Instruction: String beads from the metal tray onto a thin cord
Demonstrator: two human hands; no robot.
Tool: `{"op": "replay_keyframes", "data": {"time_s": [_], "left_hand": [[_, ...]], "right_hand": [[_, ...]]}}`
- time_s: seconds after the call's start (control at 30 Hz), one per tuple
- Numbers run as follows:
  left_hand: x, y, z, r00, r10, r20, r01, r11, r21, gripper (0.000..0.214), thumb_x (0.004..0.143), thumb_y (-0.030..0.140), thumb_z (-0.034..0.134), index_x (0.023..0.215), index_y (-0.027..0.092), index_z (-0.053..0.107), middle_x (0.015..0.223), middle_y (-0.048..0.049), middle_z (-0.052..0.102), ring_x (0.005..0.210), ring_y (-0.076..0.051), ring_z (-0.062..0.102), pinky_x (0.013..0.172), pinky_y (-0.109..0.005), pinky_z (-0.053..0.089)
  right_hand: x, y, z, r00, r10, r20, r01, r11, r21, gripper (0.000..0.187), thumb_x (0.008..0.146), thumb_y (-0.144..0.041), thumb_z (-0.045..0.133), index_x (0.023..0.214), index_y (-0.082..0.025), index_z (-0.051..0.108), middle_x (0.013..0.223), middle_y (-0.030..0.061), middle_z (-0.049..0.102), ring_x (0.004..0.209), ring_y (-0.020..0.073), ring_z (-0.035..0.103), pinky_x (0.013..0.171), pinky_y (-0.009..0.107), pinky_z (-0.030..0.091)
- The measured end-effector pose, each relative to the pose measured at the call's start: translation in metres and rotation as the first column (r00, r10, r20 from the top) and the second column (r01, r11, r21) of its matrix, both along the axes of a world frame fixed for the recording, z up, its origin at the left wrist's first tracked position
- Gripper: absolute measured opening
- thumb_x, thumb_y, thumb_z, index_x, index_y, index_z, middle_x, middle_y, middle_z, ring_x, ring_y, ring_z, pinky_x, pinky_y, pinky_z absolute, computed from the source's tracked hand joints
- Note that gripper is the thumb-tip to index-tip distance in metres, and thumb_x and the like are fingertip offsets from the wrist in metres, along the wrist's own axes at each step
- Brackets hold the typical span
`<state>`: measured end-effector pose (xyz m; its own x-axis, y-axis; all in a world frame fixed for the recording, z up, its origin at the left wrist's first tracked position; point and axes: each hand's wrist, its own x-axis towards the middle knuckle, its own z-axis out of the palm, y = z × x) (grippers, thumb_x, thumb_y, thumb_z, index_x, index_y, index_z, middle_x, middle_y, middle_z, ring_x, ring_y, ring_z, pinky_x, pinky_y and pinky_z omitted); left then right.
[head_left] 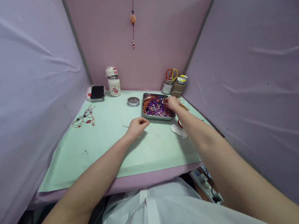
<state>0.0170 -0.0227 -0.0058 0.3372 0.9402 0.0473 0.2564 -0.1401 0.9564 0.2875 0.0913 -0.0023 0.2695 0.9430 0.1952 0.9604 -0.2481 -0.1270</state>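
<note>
My right hand [172, 103] reaches into a metal tray [146, 114] filled with purple, red and white beads [154, 106]; its fingers are curled down among the beads, and what they pinch is too small to see. My left hand [137, 126] rests on the green table mat [103, 146] just left of the tray, fingers curled shut around what looks like a thin thread or needle [125, 126] that sticks out to the left.
A small round tin [133, 101] lies left of the tray. At the back stand a white bottle [113, 82], a phone [97, 92], and jars with scissors [171, 74]. Finished beaded strings [84, 119] lie at left. A white scrap [178, 130] lies near the right forearm.
</note>
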Motion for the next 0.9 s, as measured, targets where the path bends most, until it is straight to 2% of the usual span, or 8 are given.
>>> {"op": "replay_keyframes", "data": {"time_s": [0.17, 0.37, 0.7, 0.8, 0.9], "left_hand": [[0.001, 0.001, -0.002, 1.0, 0.008, 0.008, -0.008, 1.0, 0.004, 0.016, 0.07, 0.03, 0.062, 0.073, 0.015, 0.067, 0.074, -0.0056, 0.066, 0.061, -0.013, 0.052, 0.056, -0.026, 0.038], [0.001, 0.003, -0.005, 1.0, 0.003, -0.002, -0.003, 1.0, 0.005, 0.018, 0.07, 0.031, 0.061, 0.074, 0.015, 0.067, 0.074, -0.0047, 0.066, 0.061, -0.013, 0.052, 0.058, -0.027, 0.039], [-0.001, 0.002, -0.004, 1.0, 0.0, 0.001, 0.0, 1.0, -0.007, 0.018, 0.07, 0.031, 0.061, 0.075, 0.015, 0.067, 0.076, -0.005, 0.066, 0.061, -0.013, 0.052, 0.056, -0.026, 0.038], [-0.001, 0.002, -0.003, 1.0, 0.0, 0.002, 0.0, 1.0, -0.001, 0.018, 0.07, 0.032, 0.06, 0.074, 0.016, 0.067, 0.075, -0.0045, 0.066, 0.062, -0.013, 0.052, 0.058, -0.027, 0.038], [-0.001, 0.003, -0.002, 1.0, 0.004, 0.005, -0.004, 1.0, -0.007, 0.019, 0.069, 0.033, 0.061, 0.075, 0.016, 0.067, 0.076, -0.0043, 0.066, 0.063, -0.014, 0.053, 0.059, -0.027, 0.039]], "right_hand": [[-0.008, 0.0, -0.001, 0.998, -0.019, 0.056, 0.02, 0.999, -0.027, 0.03, 0.086, -0.023, 0.048, 0.101, -0.027, 0.074, 0.112, 0.01, 0.069, 0.112, 0.0286, 0.052, 0.096, 0.046, 0.032], [-0.016, 0.004, -0.002, 0.995, -0.056, 0.086, 0.062, 0.996, -0.067, 0.034, 0.088, -0.021, 0.045, 0.111, -0.018, 0.071, 0.116, 0.0172, 0.065, 0.117, 0.0306, 0.048, 0.097, 0.047, 0.03], [-0.023, 0.017, 0.001, 0.992, -0.109, 0.067, 0.115, 0.988, -0.1, 0.031, 0.082, -0.014, 0.053, 0.108, -0.015, 0.07, 0.114, 0.0186, 0.066, 0.115, 0.0304, 0.051, 0.095, 0.045, 0.03], [-0.024, 0.015, 0.002, 0.993, -0.104, 0.062, 0.109, 0.99, -0.092, 0.029, 0.083, -0.014, 0.052, 0.106, -0.015, 0.07, 0.114, 0.0191, 0.066, 0.114, 0.0304, 0.051, 0.092, 0.044, 0.031], [-0.024, 0.008, 0.003, 0.994, -0.099, 0.037, 0.099, 0.995, -0.006, 0.026, 0.085, -0.02, 0.051, 0.101, -0.015, 0.071, 0.11, 0.0182, 0.067, 0.112, 0.0306, 0.049, 0.091, 0.045, 0.029]]}}
